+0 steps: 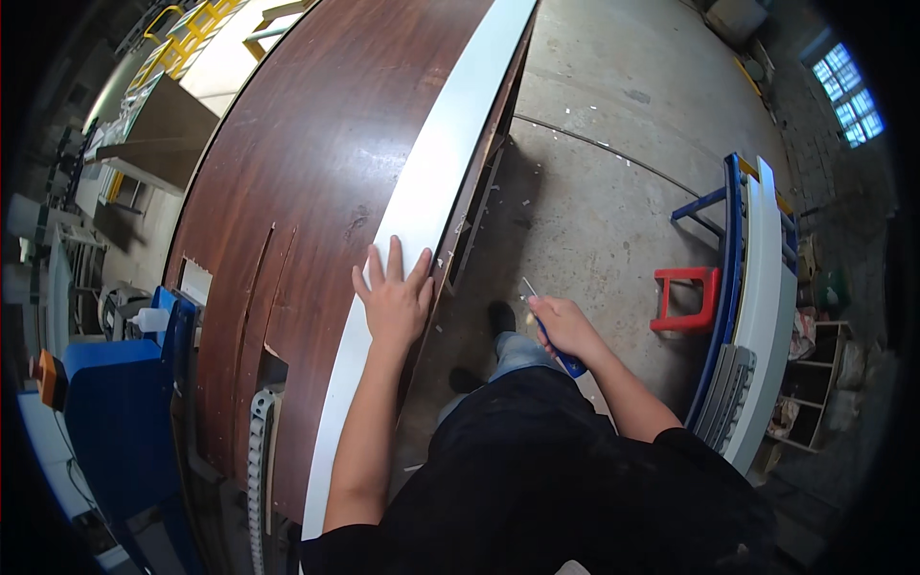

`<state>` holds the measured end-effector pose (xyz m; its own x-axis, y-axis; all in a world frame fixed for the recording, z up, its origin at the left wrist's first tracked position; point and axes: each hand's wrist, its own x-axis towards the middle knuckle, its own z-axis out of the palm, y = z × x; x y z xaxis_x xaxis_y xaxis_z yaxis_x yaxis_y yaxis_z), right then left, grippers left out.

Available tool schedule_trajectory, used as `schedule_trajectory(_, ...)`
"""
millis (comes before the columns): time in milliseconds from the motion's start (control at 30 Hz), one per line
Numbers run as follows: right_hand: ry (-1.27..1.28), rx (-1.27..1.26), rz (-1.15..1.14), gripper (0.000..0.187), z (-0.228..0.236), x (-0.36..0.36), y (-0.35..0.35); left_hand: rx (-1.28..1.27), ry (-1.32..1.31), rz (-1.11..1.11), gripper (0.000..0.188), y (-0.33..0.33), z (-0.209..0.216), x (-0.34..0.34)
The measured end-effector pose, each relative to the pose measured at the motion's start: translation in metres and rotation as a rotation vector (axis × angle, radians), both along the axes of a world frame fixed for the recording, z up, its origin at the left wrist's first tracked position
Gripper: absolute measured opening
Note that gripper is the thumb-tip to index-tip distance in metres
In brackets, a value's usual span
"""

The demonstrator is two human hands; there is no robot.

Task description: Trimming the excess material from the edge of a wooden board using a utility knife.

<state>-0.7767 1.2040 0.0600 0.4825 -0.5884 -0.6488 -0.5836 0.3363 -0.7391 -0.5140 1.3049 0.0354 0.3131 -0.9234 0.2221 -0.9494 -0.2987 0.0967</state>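
A long white strip (436,158) lies along the right edge of a dark brown wood-grain table (316,125). My left hand (391,292) rests on this strip, fingers spread and palm down, close to the table's edge. Off to the right, away from the table, my right hand (563,328) is closed round a blue-handled utility knife (572,365). Its thin metal blade points forward and to the left, past my thumb, touching nothing. Most of the handle is hidden in my fist.
A red plastic stool (686,299) stands on the concrete floor at right, beside a blue rack (725,287) with long pale panels (767,249). Small white scraps dot the floor. A blue machine part (110,402) and a grey cable chain (257,450) flank the table's near left.
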Motion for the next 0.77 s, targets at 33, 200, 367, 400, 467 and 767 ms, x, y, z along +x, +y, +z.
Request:
schedule_trajectory(33, 0.004, 0.005, 0.023, 0.046, 0.002, 0.008, -0.011, -0.005, 0.011, -0.04, 0.045, -0.001, -0.002, 0.002)
schedule_trajectory(200, -0.075, -0.181, 0.228, 0.04, 0.008, 0.069, -0.061, 0.03, 0.067, -0.055, 0.046, 0.012, 0.006, -0.001)
schedule_trajectory(367, -0.045, -0.218, 0.382, 0.037, 0.011, 0.143, -0.109, 0.07, 0.221, 0.032, 0.051, 0.078, 0.008, -0.004)
schedule_trajectory(400, -0.033, -0.243, 0.425, 0.038, 0.007, 0.153, -0.114, 0.086, 0.248, 0.073, 0.053, 0.096, 0.009, -0.005)
schedule_trajectory(467, 0.035, -0.295, 0.487, 0.04, 0.001, 0.164, -0.114, 0.095, 0.214, 0.187, 0.064, 0.132, 0.011, -0.007)
schedule_trajectory(767, -0.001, -0.578, 0.783, 0.04, -0.018, 0.162, -0.055, 0.111, 0.234, 0.5, 0.091, 0.191, 0.011, -0.019)
